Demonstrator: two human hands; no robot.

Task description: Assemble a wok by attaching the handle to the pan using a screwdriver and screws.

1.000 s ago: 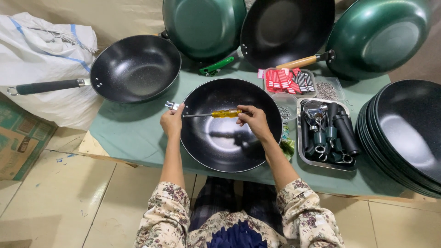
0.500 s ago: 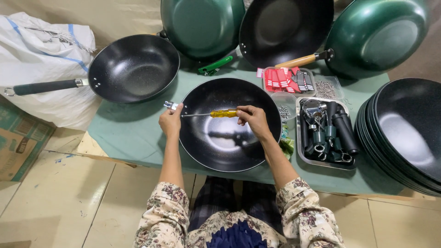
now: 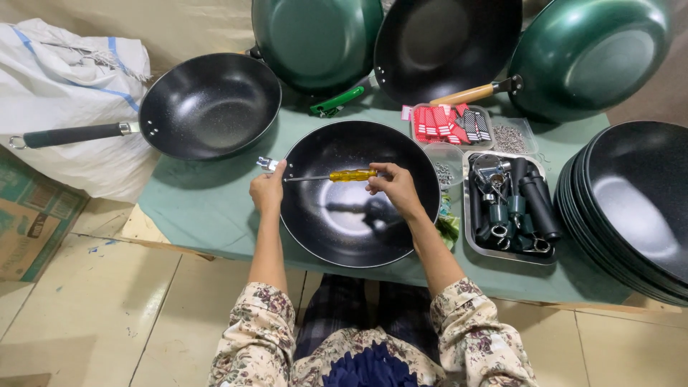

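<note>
Wok [image 3: 358, 215], black, sits on the green table [image 3: 208, 215] before the person. Right hand [image 3: 393, 188] grips a yellow screwdriver [image 3: 337, 175] lying across it; left hand [image 3: 267, 192] pinches the metal bracket [image 3: 267, 164] at the rim.

green table [image 3: 215, 222] is packed: handleless wok [image 3: 358, 193] under the fingers, handled wok [image 3: 208, 104] past the left fingertips, metal tray [image 3: 510, 254] and stacked pans [image 3: 634, 208] right of the right fingers, more woks [image 3: 444, 43] beyond
</note>
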